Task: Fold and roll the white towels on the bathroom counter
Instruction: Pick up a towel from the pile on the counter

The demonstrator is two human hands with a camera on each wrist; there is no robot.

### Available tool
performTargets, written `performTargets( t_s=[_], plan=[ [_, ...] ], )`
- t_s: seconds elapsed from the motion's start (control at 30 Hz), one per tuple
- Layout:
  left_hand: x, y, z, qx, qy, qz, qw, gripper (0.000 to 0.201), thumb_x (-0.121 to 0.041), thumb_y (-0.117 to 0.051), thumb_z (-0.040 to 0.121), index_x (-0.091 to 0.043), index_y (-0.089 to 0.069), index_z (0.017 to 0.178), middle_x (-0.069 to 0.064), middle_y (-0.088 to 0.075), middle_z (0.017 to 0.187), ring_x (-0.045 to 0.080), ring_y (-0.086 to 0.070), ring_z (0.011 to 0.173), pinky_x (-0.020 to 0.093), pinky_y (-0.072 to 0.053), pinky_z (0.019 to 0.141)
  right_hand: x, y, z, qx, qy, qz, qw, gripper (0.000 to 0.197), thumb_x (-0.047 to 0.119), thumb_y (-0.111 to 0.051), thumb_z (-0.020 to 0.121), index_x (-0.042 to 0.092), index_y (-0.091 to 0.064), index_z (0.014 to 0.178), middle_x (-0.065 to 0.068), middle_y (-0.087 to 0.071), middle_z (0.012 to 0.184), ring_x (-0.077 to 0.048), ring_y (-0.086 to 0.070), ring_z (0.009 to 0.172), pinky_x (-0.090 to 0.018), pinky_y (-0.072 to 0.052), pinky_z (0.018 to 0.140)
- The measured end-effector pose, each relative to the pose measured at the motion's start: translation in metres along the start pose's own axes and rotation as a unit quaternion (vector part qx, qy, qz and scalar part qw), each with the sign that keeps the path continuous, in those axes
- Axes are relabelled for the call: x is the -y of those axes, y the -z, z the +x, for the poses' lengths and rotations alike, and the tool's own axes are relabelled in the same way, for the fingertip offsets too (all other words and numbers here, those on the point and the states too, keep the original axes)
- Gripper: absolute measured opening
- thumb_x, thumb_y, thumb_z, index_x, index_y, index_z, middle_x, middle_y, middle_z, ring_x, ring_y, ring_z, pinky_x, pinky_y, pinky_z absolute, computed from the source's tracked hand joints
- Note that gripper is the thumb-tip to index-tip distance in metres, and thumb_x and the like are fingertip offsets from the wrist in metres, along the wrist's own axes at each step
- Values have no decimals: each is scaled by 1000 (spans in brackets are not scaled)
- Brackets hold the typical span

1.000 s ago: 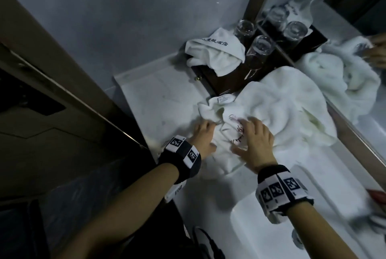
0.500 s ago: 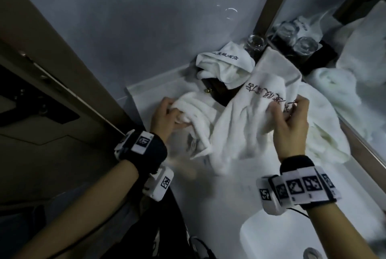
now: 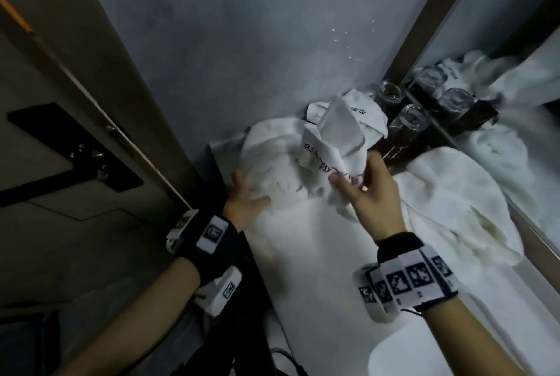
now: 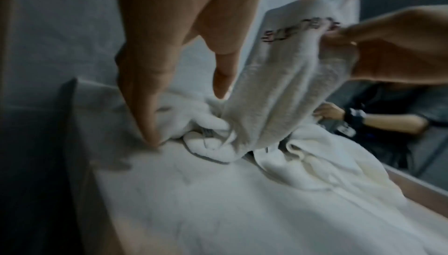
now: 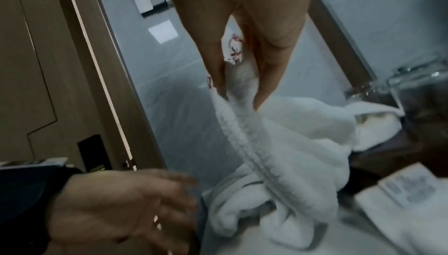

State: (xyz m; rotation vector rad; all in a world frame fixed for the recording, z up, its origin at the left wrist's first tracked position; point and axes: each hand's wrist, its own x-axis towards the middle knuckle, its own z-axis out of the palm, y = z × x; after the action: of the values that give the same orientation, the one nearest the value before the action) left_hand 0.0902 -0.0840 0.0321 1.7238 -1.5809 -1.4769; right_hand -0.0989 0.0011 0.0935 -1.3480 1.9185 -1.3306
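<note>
A white towel (image 3: 330, 136) with dark stitched lettering stands bunched above the white counter (image 3: 318, 254). My right hand (image 3: 351, 175) pinches its lettered edge between thumb and fingers and holds it up; the right wrist view shows that pinch (image 5: 240, 90) on the towel (image 5: 290, 144). My left hand (image 3: 251, 190) is spread with straight fingers against the towel's lower left heap. In the left wrist view its fingertips (image 4: 150, 136) touch the crumpled end of the towel (image 4: 278, 86) on the counter. A second, larger white towel (image 3: 454, 203) lies crumpled to the right.
A folded white towel (image 3: 368, 112) sits on a dark tray (image 3: 397, 151) at the back with upturned glasses (image 3: 409, 118). A mirror (image 3: 515, 42) runs along the right, a grey wall behind, a wooden door (image 3: 75, 103) left. The sink basin (image 3: 424, 354) is at the bottom right.
My left hand has let go of the bunched towel end and spread its fingers. The right hand still holds the lettered edge, and the towel has sunk into a heap towards the back wall.
</note>
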Motion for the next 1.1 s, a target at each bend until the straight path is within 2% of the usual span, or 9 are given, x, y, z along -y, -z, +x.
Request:
performTargets(
  t_s=[0.1, 0.23, 0.4, 0.6, 0.8, 0.87, 0.93, 1.0, 1.1],
  plan=[
    [2, 2, -16, 109, -149, 21, 983, 113, -10, -81, 66, -31, -2, 145, -11, -4, 143, 18, -19, 138, 37, -39, 105, -3, -13, -13, 26, -114, 53, 992, 25, 33, -76, 74, 16, -64, 88, 8, -69, 76, 0, -62, 68, -17, -47, 63],
    [-18, -6, -29, 212, -192, -68, 956, 117, -6, -81, 63, -48, -3, 140, -41, -16, 130, -1, -20, 132, 33, -42, 100, -1, -25, -26, 64, -229, 153, 959, 26, 41, -66, 81, 15, -72, 80, -1, -75, 79, -13, -71, 77, -32, -55, 72],
    [-20, -7, -31, 241, -219, 38, 945, 107, -9, -84, 61, -36, -18, 141, 4, -41, 125, 14, -40, 119, 26, -37, 103, -2, -17, -28, 116, -288, 187, 932, 30, 37, -48, 93, 15, -68, 95, -12, -74, 95, -24, -70, 91, -38, -55, 81],
    [-15, -13, -32, 271, -302, 156, 901, 97, -17, -89, 51, -26, -38, 133, -5, -9, 143, 13, -6, 141, 30, -21, 116, -3, -15, -37, 218, -287, 141, 922, 21, 16, -50, 92, 9, -64, 105, -12, -70, 103, -24, -65, 100, -39, -53, 85],
    [2, -7, -21, 191, -361, 304, 861, 37, -25, -79, 66, -7, -56, 89, 3, -45, 136, 15, -31, 137, 34, -17, 114, -26, -12, -42, 160, -295, 10, 942, 31, 6, -47, 90, 4, -37, 119, -22, -57, 103, -38, -61, 93, -59, -50, 86],
    [14, 3, -20, 156, -351, 271, 883, 23, -19, -76, 71, -7, -57, 76, 3, -59, 117, 15, -45, 127, 31, -23, 111, -35, -2, -43, 149, -267, 2, 952, 61, -3, -44, 86, 24, -17, 134, -23, -57, 96, -45, -61, 84, -54, -53, 80],
    [22, 11, -26, 137, -350, 298, 877, 22, -18, -73, 74, -8, -54, 71, 4, -59, 91, 21, -56, 100, 39, -42, 94, -44, 5, -43, 195, -221, -48, 954, 56, 3, -50, 87, 40, -32, 125, -16, -60, 91, -32, -59, 75, -33, -54, 72],
    [27, 13, -33, 141, -349, 320, 870, 24, -20, -68, 78, -9, -48, 71, 4, -49, 77, 24, -53, 79, 44, -47, 74, -45, 7, -44, 290, -203, -143, 924, 41, 27, -66, 84, 36, -47, 119, 0, -60, 105, -17, -56, 90, -12, -44, 73],
    [37, 16, -40, 165, -306, 282, 894, 14, -23, -59, 86, -15, -48, 81, 2, -50, 80, 25, -54, 75, 45, -48, 70, -54, 8, -45, 391, -208, -216, 870, 92, 35, -86, 59, 22, -36, 135, 9, -42, 121, -15, -43, 117, -19, -40, 95]
  ],
)
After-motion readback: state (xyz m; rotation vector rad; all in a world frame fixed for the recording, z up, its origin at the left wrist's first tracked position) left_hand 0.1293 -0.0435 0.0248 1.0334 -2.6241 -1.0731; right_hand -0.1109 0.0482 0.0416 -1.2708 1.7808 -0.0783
